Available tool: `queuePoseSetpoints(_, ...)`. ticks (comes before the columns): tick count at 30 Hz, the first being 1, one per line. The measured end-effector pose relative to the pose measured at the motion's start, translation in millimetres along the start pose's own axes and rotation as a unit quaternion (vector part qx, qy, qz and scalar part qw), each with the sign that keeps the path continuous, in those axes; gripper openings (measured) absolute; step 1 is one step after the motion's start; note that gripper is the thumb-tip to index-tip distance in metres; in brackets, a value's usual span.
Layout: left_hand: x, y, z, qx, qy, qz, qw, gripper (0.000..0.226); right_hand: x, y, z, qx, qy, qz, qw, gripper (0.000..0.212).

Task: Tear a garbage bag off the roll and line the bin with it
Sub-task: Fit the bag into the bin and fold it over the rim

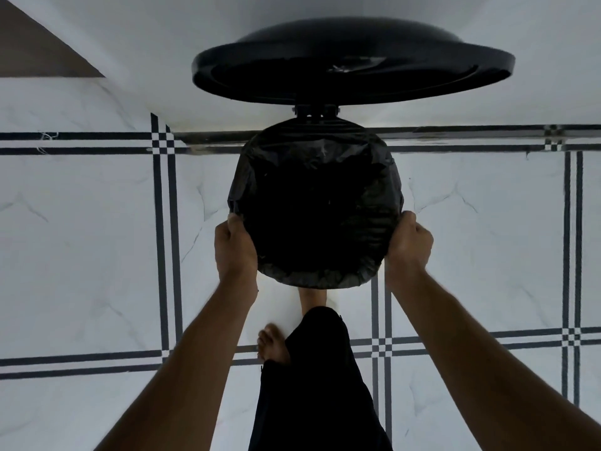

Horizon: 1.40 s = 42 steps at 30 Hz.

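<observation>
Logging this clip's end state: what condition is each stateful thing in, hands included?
Bin lid: raised open, standing above the hinge.
Garbage bag: inside the bin, edge folded over the rim.
Left hand: gripping the bag at the rim.
Right hand: gripping the bag at the opposite side.

The bin [317,281] stands on the floor [97,239] against the wall [130,43], bag [317,206] inside, lid [353,73] raised behind, one hand [234,247] at each side [409,244].
</observation>
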State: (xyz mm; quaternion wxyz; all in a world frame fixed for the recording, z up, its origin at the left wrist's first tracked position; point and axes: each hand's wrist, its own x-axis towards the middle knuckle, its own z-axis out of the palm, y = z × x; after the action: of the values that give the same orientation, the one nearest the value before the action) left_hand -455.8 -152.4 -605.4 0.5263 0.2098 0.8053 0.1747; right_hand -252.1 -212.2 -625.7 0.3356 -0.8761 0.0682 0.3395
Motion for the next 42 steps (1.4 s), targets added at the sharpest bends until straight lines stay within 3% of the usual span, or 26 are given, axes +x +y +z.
queuePoseSetpoints(4,-3,-1,-3,-0.021,-0.003,-0.053,0.998,0.048,-2,-1,-5,0.032,-0.056,0.099,0.993,0.026)
queuePoseSetpoints(8,1,-11,-7,-0.074,-0.035,-0.098,0.992,0.048,-4,3,-8,0.065,-0.094,0.111,0.987,0.028)
queuePoseSetpoints(11,1,-16,-8,-0.088,-0.047,-0.114,0.988,0.052,-4,9,-6,0.069,-0.078,0.102,0.989,0.024)
queuePoseSetpoints(16,-2,-20,-9,-0.096,-0.034,-0.114,0.988,0.057,-8,9,-5,0.115,-0.077,0.129,0.982,0.037)
queuePoseSetpoints(22,-2,-26,-15,-0.094,-0.041,-0.116,0.988,0.05,-15,10,0,0.098,0.025,0.129,0.987,0.023)
queuePoseSetpoints(26,-4,-34,-21,-0.117,-0.071,-0.136,0.981,0.053,-31,17,0,0.113,0.02,0.198,0.973,0.03)
queuePoseSetpoints(29,-8,-36,-20,-0.155,-0.11,-0.146,0.971,0.05,-40,21,2,0.153,-0.02,0.245,0.957,0.035)
queuePoseSetpoints(33,-10,-41,-16,-0.184,-0.106,-0.146,0.966,0.049,-44,26,-1,0.245,-0.116,0.277,0.922,0.035)
queuePoseSetpoints(42,-8,-47,-16,-0.215,-0.14,-0.156,0.954,0.055,-31,35,-6,0.333,-0.152,0.28,0.888,0.05)
